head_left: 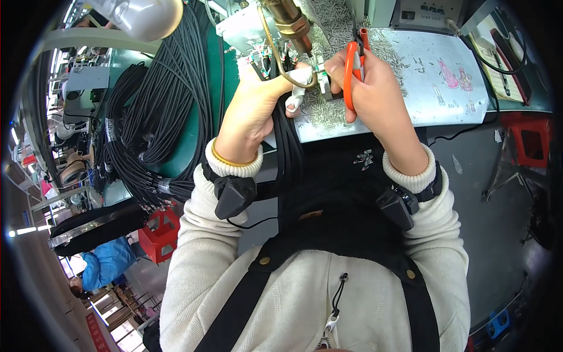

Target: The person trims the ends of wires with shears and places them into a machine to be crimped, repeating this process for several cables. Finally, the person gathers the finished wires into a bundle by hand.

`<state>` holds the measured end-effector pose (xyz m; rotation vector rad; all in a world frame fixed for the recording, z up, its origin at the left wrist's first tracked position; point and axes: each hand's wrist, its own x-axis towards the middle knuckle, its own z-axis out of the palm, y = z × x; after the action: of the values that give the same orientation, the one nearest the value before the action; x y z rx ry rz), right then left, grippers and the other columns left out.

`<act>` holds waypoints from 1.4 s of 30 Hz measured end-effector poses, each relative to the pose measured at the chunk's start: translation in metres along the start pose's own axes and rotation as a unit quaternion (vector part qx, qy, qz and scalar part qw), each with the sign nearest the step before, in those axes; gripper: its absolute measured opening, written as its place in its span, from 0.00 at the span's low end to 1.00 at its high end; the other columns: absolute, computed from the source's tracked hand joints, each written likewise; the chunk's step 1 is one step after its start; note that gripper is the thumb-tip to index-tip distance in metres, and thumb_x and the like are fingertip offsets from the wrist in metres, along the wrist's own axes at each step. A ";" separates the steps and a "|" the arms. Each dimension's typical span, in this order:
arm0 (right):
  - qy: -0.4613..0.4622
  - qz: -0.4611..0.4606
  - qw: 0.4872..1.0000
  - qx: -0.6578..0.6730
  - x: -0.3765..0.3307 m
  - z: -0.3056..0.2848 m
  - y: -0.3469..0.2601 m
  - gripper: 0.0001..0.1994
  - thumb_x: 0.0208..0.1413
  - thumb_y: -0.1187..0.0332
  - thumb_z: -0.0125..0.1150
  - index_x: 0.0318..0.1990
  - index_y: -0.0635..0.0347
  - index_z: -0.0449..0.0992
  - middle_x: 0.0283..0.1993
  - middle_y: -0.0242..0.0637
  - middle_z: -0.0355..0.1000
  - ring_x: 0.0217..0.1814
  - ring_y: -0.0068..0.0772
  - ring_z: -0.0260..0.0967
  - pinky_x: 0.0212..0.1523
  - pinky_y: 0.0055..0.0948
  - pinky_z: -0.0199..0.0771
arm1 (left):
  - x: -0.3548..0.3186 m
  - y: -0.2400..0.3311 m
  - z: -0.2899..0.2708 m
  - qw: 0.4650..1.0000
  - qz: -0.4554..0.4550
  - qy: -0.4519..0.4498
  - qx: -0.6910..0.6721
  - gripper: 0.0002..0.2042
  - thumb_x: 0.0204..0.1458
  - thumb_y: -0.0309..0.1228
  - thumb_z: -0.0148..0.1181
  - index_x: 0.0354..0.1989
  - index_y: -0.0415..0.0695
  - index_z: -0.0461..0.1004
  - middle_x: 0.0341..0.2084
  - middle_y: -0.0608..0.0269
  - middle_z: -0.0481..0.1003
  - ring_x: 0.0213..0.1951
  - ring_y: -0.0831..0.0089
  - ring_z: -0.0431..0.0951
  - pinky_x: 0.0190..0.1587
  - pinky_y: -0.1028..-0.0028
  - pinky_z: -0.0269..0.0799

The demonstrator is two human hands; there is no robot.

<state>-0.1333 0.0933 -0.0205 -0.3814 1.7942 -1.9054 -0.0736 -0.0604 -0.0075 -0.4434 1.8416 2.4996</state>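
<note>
Just below the brass-coloured press head (295, 32), my left hand (261, 97) closes around a bundle of black cables (288, 144). White wrapping covers some of its fingertips. The cable ends fan out above this hand, with small coloured wires and metal tips. My right hand (372, 82) keeps orange-handled pliers (348, 76) in its palm, their dark end pointing away from me. Its thumb and forefinger come together beside the small metal die (324, 88), close to the left fingertips. What exactly they pinch there is hidden. A curved metal tube (271, 47) runs down in front of the press.
Many small silver terminals (328, 114) litter the metal worktop (422, 111). Large coils of black cable (170, 100) lie on the green table at left. A grey control box (431, 14) stands at the back right. Red stools (159, 234) and a person in blue (108, 264) are farther off.
</note>
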 end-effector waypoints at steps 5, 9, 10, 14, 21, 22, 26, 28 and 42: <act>-0.023 0.004 0.998 0.052 -0.020 -0.007 -0.007 0.08 0.51 0.68 0.52 0.32 0.65 0.67 0.19 0.30 0.62 0.11 0.14 0.54 0.11 0.14 0.54 | -0.025 0.002 0.006 0.990 -0.070 0.058 -0.109 0.11 0.45 0.26 0.56 0.37 0.35 0.69 0.23 0.62 0.72 0.22 0.76 0.72 0.22 0.79 0.68; 0.098 -0.203 0.973 -0.054 -0.035 -0.002 0.002 0.05 0.51 0.72 0.52 0.32 0.64 0.67 0.19 0.29 0.62 0.14 0.12 0.55 0.13 0.13 0.54 | -0.053 -0.011 0.015 0.995 -0.037 0.086 -0.037 0.11 0.44 0.24 0.56 0.38 0.36 0.70 0.25 0.62 0.73 0.25 0.74 0.73 0.26 0.78 0.70; 0.099 -0.204 0.973 -0.054 -0.038 -0.001 0.004 0.05 0.51 0.72 0.52 0.32 0.64 0.67 0.19 0.29 0.62 0.14 0.12 0.55 0.13 0.13 0.54 | -0.058 -0.015 0.018 0.997 -0.019 0.076 0.006 0.11 0.44 0.23 0.56 0.38 0.36 0.70 0.25 0.61 0.73 0.26 0.74 0.74 0.28 0.77 0.70; 0.001 -0.245 0.957 -0.155 -0.051 0.002 0.005 0.03 0.50 0.74 0.53 0.30 0.65 0.67 0.20 0.27 0.63 0.16 0.10 0.54 0.16 0.12 0.53 | -0.072 -0.024 0.038 0.984 0.095 0.045 0.143 0.09 0.44 0.21 0.56 0.35 0.36 0.71 0.25 0.62 0.73 0.27 0.75 0.73 0.29 0.79 0.68; 0.023 -0.136 0.990 -0.029 -0.062 0.006 0.001 0.09 0.51 0.68 0.53 0.24 0.64 0.68 0.19 0.29 0.65 0.14 0.12 0.55 0.15 0.12 0.54 | -0.073 -0.027 0.034 0.991 0.103 0.082 0.026 0.08 0.43 0.19 0.56 0.33 0.36 0.70 0.23 0.64 0.72 0.26 0.77 0.72 0.29 0.80 0.67; 0.024 -0.135 0.990 -0.029 -0.062 0.003 -0.002 0.09 0.51 0.68 0.53 0.24 0.64 0.68 0.19 0.29 0.65 0.14 0.12 0.55 0.15 0.12 0.54 | -0.074 -0.027 0.037 0.982 0.141 0.098 0.072 0.08 0.43 0.19 0.56 0.33 0.36 0.69 0.23 0.64 0.72 0.26 0.78 0.72 0.29 0.80 0.67; -0.161 0.183 0.968 0.061 -0.057 -0.015 -0.020 0.15 0.53 0.62 0.50 0.21 0.63 0.66 0.18 0.32 0.65 0.09 0.15 0.55 0.09 0.13 0.52 | -0.077 -0.035 0.038 0.939 0.250 0.081 0.223 0.08 0.43 0.19 0.56 0.33 0.37 0.69 0.24 0.65 0.72 0.26 0.78 0.71 0.27 0.82 0.65; -0.211 0.194 0.953 0.101 -0.053 -0.017 -0.017 0.17 0.54 0.58 0.48 0.20 0.62 0.66 0.18 0.32 0.65 0.07 0.16 0.54 0.07 0.13 0.50 | -0.074 -0.037 0.035 0.935 0.269 0.059 0.222 0.08 0.43 0.19 0.56 0.33 0.37 0.69 0.25 0.65 0.72 0.26 0.79 0.71 0.27 0.82 0.64; -0.001 -0.461 0.799 -0.387 -0.057 -0.016 0.003 0.12 0.35 0.77 0.62 0.31 0.58 0.70 0.19 0.33 0.64 0.15 0.29 0.63 0.13 0.21 0.58 | -0.079 -0.016 0.034 0.998 -0.029 0.056 -0.011 0.06 0.42 0.21 0.58 0.30 0.39 0.70 0.22 0.68 0.70 0.23 0.85 0.67 0.23 0.84 0.60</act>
<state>-0.0931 0.1370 -0.0176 -1.8164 2.5990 -1.4822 -0.0028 -0.0103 0.0044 -0.6413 1.8115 2.5072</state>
